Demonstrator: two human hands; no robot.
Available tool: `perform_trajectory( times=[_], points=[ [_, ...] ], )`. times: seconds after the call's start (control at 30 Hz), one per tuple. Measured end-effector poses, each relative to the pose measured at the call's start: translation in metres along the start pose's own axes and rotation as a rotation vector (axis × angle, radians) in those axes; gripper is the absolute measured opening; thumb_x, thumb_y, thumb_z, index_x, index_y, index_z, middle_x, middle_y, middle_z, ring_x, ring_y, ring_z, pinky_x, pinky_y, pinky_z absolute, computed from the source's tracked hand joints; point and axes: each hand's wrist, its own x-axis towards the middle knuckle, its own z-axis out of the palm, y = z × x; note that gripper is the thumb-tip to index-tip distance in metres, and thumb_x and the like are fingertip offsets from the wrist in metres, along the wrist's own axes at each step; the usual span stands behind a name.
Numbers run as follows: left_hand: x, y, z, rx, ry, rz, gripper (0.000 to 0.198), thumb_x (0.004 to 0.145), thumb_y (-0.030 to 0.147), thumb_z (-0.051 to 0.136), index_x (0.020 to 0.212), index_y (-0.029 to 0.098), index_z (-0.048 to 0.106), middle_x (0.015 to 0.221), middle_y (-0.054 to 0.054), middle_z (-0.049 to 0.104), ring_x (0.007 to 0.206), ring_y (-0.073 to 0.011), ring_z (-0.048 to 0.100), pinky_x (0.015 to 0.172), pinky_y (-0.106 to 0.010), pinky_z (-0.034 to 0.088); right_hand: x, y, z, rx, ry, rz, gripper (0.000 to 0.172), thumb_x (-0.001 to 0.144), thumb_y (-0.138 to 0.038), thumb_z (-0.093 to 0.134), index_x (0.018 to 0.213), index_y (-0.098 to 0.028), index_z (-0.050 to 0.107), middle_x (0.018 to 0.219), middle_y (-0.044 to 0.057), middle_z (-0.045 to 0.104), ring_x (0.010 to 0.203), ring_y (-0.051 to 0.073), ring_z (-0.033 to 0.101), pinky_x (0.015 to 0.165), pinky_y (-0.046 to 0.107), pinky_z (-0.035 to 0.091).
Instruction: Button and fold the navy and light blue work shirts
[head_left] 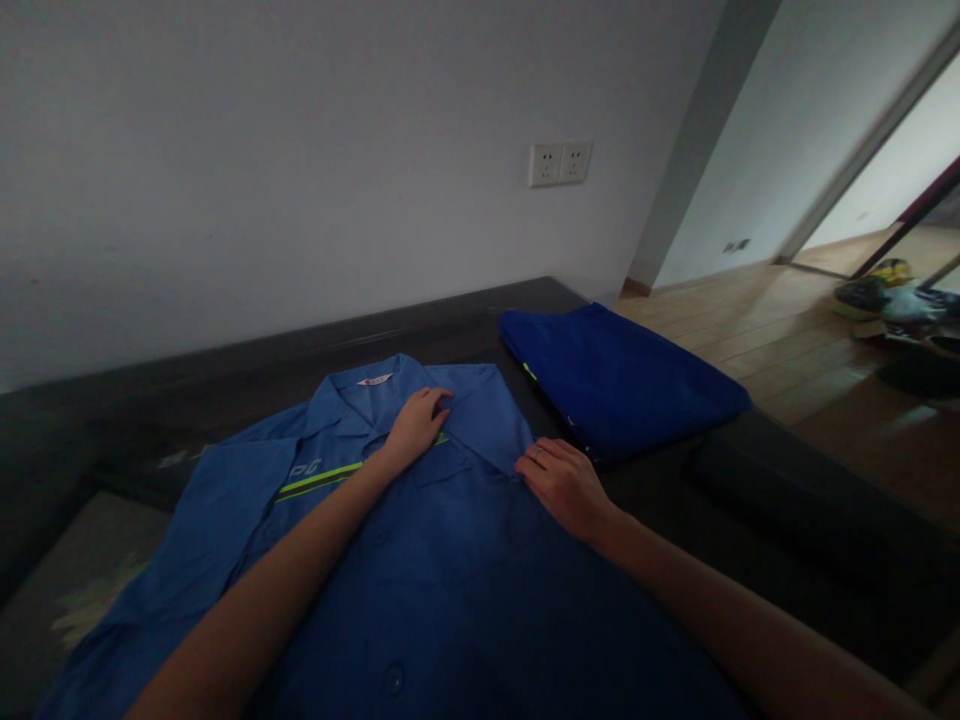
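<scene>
A blue work shirt (420, 560) lies front up, its collar at the far end with a small white label inside. A yellow-green and dark stripe crosses its chest. My left hand (418, 425) rests on the chest just right of the collar, fingers slightly bent and thumb apart. At the shirt's right edge, my right hand (566, 485) has its fingers and thumb closed on the cloth by a flap folded inward. On the left, a sleeve (225, 510) spreads toward the lower left corner. My left forearm hides part of the stripe.
Right of the shirt lies a folded darker blue garment (622, 370) on the dark surface (540, 300). Behind stands a pale wall (300, 180) with a double power socket (560, 163). Wooden floor (735, 320) stretches to the right, with a cluttered pile (900, 300) on it.
</scene>
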Motion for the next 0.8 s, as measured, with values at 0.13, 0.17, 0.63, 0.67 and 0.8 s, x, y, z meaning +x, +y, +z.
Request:
perform_trajectory(
  times=[0.13,0.17,0.63,0.67,0.8],
  points=[
    [0.000,0.002,-0.001,-0.033,0.053,-0.012,0.028,0.083,0.013,0.049,0.108,0.019,0.060,0.092,-0.006,0.059,0.088,-0.0207,0.059,0.085,-0.036,0.049,-0.003,0.000,0.000,-0.004,-0.022,-0.027,0.017,0.089,-0.009,0.053,0.088,-0.017,0.069,0.084,0.005,0.068,0.081,0.018,0.058,0.074,0.032,0.043],
    [0.001,0.002,-0.001,-0.057,0.073,-0.018,0.028,0.083,0.013,0.049,0.108,0.019,0.061,0.093,-0.006,0.059,0.088,-0.0203,0.059,0.084,-0.035,0.049,-0.004,0.001,0.000,-0.007,-0.023,-0.044,0.017,0.089,-0.009,0.054,0.091,-0.017,0.069,0.085,0.005,0.068,0.081,0.018,0.059,0.075,0.032,0.043],
    [0.008,-0.010,-0.011,-0.289,0.002,-0.175,0.030,0.077,0.026,0.061,0.105,0.018,0.062,0.076,0.000,0.067,0.074,-0.0174,0.065,0.073,-0.030,0.050,-0.011,0.002,-0.003,0.027,-0.048,-0.066,0.028,0.089,-0.013,0.055,0.115,-0.016,0.065,0.110,0.009,0.069,0.094,0.021,0.064,0.084,0.037,0.052],
    [0.008,-0.009,-0.011,-0.278,0.017,-0.167,0.028,0.077,0.025,0.060,0.105,0.018,0.062,0.076,0.000,0.067,0.074,-0.0172,0.065,0.073,-0.029,0.050,-0.011,0.003,-0.003,0.031,-0.039,-0.062,0.024,0.088,-0.014,0.056,0.110,-0.016,0.067,0.108,0.009,0.069,0.093,0.020,0.065,0.083,0.036,0.052],
    [0.007,-0.008,-0.011,-0.218,0.010,-0.145,0.026,0.080,0.022,0.056,0.105,0.019,0.063,0.079,-0.001,0.067,0.076,-0.0175,0.065,0.074,-0.030,0.050,-0.015,0.004,-0.001,0.041,-0.027,-0.105,0.017,0.088,-0.012,0.056,0.095,-0.016,0.071,0.098,0.007,0.072,0.089,0.019,0.066,0.085,0.035,0.053]
  ],
)
